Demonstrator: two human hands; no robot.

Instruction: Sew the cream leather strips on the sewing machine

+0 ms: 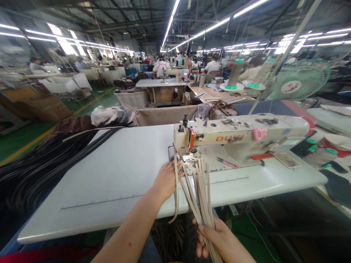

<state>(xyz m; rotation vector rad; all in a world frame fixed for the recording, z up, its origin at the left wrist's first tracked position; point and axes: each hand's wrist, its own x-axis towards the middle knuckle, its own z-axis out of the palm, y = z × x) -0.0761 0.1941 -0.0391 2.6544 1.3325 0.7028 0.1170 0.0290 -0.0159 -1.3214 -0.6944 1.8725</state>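
My left hand lies on the white machine table, its fingers stretched flat toward the needle area of the sewing machine. One narrow beige strap runs down across the back of that hand and hangs over the table's front edge. Below the edge, my right hand is closed around a bundle of beige straps. Their upper ends fan out on the machine bed, and some reach close to the presser foot. What lies under my left fingertips is hidden.
Pink-handled thread snips lie on the machine bed to the right. Long black strips drape over the table's left end. Thread cones and a green fan stand behind the machine. Several people sit at machines farther back.
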